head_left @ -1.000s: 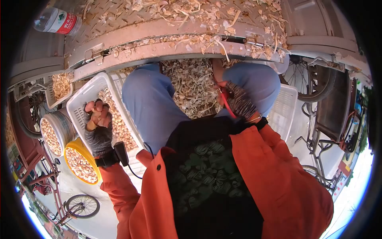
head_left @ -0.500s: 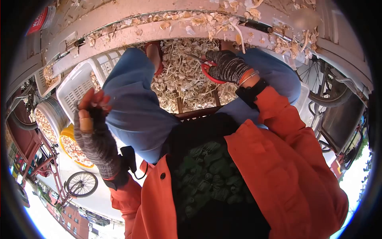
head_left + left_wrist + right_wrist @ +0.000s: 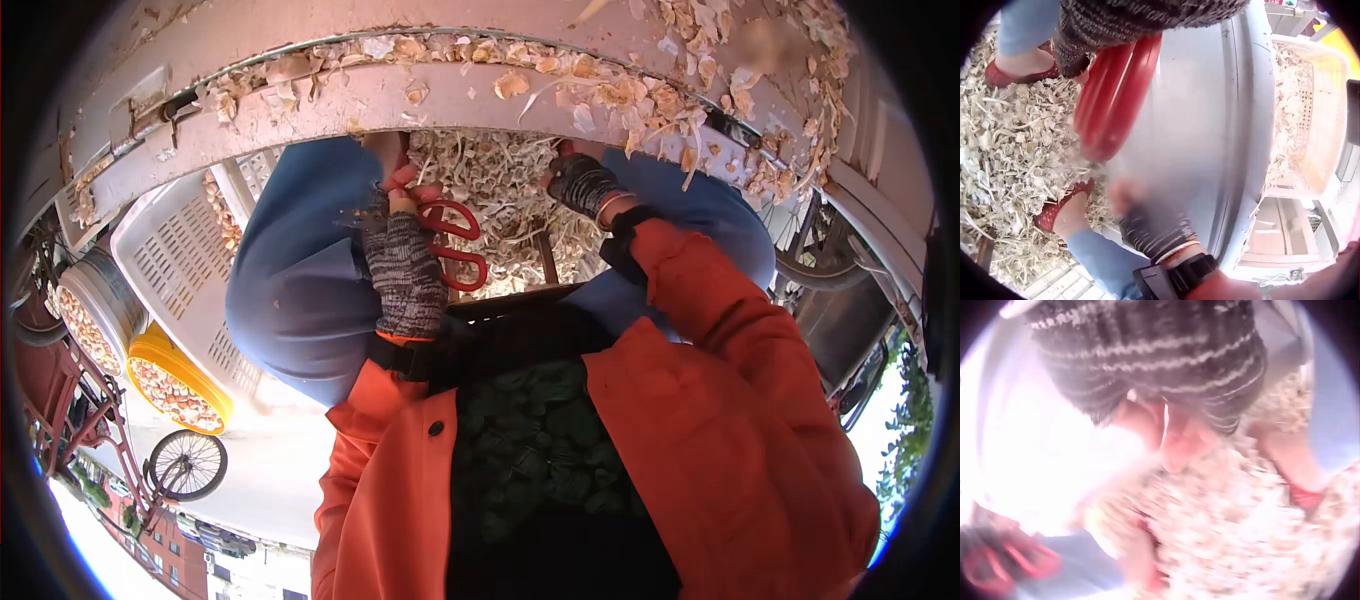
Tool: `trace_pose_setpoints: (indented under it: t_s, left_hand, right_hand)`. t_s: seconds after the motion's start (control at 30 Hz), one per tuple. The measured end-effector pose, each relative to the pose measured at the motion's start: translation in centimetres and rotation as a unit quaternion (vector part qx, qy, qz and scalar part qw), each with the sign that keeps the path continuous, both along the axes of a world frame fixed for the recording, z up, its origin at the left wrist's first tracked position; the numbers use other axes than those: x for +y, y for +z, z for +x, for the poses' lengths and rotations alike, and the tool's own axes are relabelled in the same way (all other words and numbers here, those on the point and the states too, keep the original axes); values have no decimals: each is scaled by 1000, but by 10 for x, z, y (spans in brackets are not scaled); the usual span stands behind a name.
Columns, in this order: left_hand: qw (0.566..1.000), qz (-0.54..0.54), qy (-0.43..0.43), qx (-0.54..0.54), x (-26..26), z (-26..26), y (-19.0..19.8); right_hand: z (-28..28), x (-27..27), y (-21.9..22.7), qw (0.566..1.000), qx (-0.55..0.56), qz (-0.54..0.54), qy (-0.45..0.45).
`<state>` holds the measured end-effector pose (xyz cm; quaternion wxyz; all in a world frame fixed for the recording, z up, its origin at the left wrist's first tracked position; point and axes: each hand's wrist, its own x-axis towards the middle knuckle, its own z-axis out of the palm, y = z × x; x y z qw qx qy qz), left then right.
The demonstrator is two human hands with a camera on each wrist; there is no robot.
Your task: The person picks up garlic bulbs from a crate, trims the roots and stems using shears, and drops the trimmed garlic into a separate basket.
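My left hand, in a grey knit fingerless glove, grips scissors by the blade end over my left thigh. Their red handle loops stick out toward the middle. The left wrist view shows the handles large, hiding part of the scene. My right hand, gloved alike, is by the right knee just under the metal ledge. Bare fingertips come together below the glove cuff in the blurred right wrist view; whether they pinch anything I cannot tell. Dry peelings cover the ground between my feet.
A metal truck-bed ledge strewn with papery skins crosses in front. At left stand a white crate, a yellow bucket of garlic-like cloves and a pale bucket. A bicycle wheel is behind them.
The red-handled scissors have passed from my right hand to my left. My left hand has come from the crate side inward over the thigh; the right has shifted slightly right, beneath the ledge.
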<state>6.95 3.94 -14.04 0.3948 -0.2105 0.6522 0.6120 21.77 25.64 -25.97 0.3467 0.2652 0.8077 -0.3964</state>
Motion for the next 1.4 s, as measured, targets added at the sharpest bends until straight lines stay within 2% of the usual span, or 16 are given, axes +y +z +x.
trace_pose_setpoints:
  t_s: [0.03, 0.1, 0.17, 0.27, 0.3, 0.43, 0.6, 0.73, 0.77, 0.83, 0.9, 1.03, 1.1, 1.17, 1.27, 1.4]
  left_hand:
    - [1000, 1, 4, -2, -2, -3, 7]
    - [984, 157, 85, 26, -7, -9, 19]
    - [979, 197, 49, -5, -18, -27, 60]
    - [962, 264, -27, 64, -52, -58, 91]
    - [952, 297, 72, 36, -47, -61, 102]
    - [865, 494, 77, -49, -60, -86, 97]
    - [842, 531, 65, -75, -65, -94, 97]
    - [844, 528, 54, -79, -66, -94, 96]
    - [851, 516, 70, -73, -63, -89, 98]
    - [866, 492, 54, -77, -62, -87, 100]
    - [857, 507, 49, -77, -62, -86, 96]
    - [842, 528, 43, -104, -66, -87, 92]
    - [841, 527, 48, -114, -66, -86, 91]
    - [846, 516, 62, -118, -63, -86, 93]
    - [839, 527, 55, -124, -61, -87, 91]
    - [832, 544, 34, -104, -64, -87, 91]
  right_hand:
    - [6, -19, -33, 969, -138, 36, 200]
    - [37, -43, -86, 968, -99, -17, 228]
    - [55, -55, -105, 980, -130, -88, 125]
    - [77, -64, -126, 977, -90, -45, 187]
    - [60, -67, -140, 977, -92, -41, 190]
    - [79, -65, -134, 974, -104, -35, 200]
    - [113, -82, -106, 971, -104, -38, 210]
    - [125, -93, -95, 970, -79, -44, 226]
    - [9, -149, -138, 970, -61, -47, 232]
    - [49, -136, -116, 968, -33, -58, 241]
    - [51, -138, -112, 966, -20, -60, 249]
    - [129, -103, -93, 965, -8, -55, 256]
    - [114, -111, -100, 964, -5, -53, 260]
    - [145, -95, -97, 964, -7, -49, 263]
    - [141, -96, -99, 964, -34, -43, 262]
    - [105, -80, -141, 957, -65, -21, 282]
